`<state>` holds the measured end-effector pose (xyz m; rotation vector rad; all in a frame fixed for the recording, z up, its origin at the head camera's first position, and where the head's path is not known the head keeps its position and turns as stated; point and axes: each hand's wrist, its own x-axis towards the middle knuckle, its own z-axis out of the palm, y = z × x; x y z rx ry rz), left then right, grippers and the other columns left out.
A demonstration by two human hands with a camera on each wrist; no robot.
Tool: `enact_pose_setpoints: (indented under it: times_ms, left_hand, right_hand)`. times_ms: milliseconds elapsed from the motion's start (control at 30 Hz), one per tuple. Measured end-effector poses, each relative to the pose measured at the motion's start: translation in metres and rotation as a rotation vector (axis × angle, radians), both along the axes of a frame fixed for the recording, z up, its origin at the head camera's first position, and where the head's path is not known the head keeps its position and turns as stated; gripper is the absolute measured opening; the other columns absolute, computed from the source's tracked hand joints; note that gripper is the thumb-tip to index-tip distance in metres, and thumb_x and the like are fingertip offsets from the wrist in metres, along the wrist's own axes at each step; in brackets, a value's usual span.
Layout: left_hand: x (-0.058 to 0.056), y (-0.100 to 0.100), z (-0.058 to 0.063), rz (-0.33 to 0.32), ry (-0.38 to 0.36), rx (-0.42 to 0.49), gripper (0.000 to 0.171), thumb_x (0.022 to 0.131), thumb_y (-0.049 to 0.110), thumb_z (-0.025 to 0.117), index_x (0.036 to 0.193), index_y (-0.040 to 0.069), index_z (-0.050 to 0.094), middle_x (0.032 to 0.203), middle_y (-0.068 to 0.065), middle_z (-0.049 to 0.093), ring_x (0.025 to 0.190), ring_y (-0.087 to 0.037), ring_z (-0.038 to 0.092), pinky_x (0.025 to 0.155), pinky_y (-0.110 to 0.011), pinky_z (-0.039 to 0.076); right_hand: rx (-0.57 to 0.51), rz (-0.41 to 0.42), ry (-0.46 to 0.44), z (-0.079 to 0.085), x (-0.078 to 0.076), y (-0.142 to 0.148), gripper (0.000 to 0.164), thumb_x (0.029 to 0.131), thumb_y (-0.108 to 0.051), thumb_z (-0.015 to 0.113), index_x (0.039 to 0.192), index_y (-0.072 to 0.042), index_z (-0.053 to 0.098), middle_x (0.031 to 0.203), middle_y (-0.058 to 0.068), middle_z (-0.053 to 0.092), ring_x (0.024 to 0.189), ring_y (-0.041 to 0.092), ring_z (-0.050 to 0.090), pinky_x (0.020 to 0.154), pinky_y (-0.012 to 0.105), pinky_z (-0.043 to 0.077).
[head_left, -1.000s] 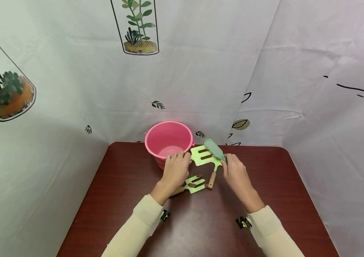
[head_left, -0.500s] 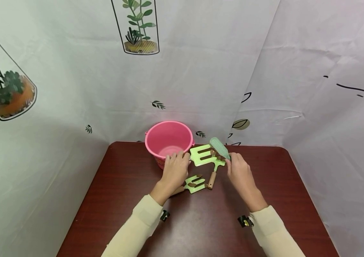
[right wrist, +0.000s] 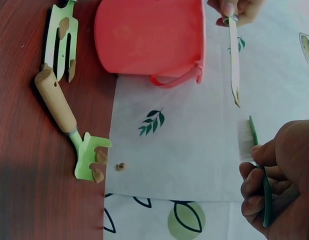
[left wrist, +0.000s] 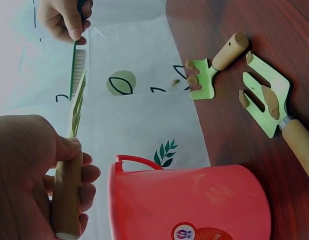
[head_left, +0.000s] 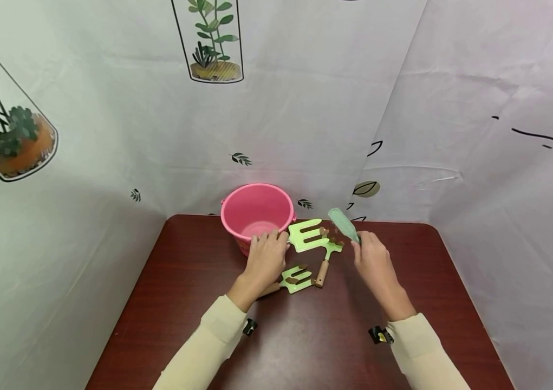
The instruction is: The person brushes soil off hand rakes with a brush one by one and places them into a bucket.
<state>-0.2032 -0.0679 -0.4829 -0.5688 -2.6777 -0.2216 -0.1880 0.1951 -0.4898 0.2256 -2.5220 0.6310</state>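
Observation:
My left hand (head_left: 267,257) grips the wooden handle (left wrist: 68,192) of a light green garden hand fork (head_left: 300,237), raised beside the pink bucket (head_left: 242,230). The fork's tines point right. My right hand (head_left: 373,259) holds a green bristle brush (head_left: 343,223) by its handle, just right of the tines; in the right wrist view its pale bristles (right wrist: 246,140) face the fork's side, a gap apart. Below, on the table, lie a second green hand fork (left wrist: 267,95) and a small green hand rake (right wrist: 87,157), both with brown lumps stuck on them.
The dark red wooden table (head_left: 183,281) ends at a pale cloth wall (head_left: 325,108) printed with plants. Close to that back edge stands the bucket, its handle folded at the rim. A small brown crumb (right wrist: 120,166) shows near the hand rake's tines.
My right hand has drawn the brush to the right, off the raised fork's tines, uncovering them and the rake head. The left hand and its fork have stayed nearly still.

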Motion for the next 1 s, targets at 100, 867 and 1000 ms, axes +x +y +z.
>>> enact_pose_setpoints:
  times_ms: [100,867,1000]
  left_hand:
    - [0.000,0.000,0.000,0.000,-0.002,0.000,0.015,0.104,0.024,0.060,0.100,0.010,0.061,0.091,-0.007,0.065,0.081,-0.029,0.061,0.073,-0.045,0.043]
    - [-0.003,0.007,-0.003,0.031,-0.056,0.024,0.017,0.102,0.025,0.064,0.098,0.008,0.064,0.094,-0.009,0.068,0.087,-0.031,0.065,0.077,-0.048,0.047]
    - [-0.003,0.008,-0.003,0.039,-0.060,0.019,0.019,0.102,0.026,0.064,0.099,0.007,0.065,0.096,-0.010,0.070,0.089,-0.031,0.066,0.078,-0.048,0.049]
  right_hand:
    - [-0.011,0.004,0.015,0.002,0.000,0.002,0.020,0.094,0.000,0.070,0.109,0.012,0.063,0.098,0.027,0.066,0.088,0.044,0.069,0.072,0.058,0.056]
    - [0.021,0.200,-0.082,0.003,0.013,-0.038,0.022,0.097,-0.004,0.069,0.114,0.008,0.064,0.106,0.023,0.068,0.092,0.033,0.071,0.075,0.047,0.058]
    - [0.037,0.221,-0.086,0.002,0.015,-0.044,0.022,0.097,-0.005,0.070,0.113,0.007,0.064,0.103,0.021,0.068,0.087,0.030,0.070,0.071,0.044,0.057]
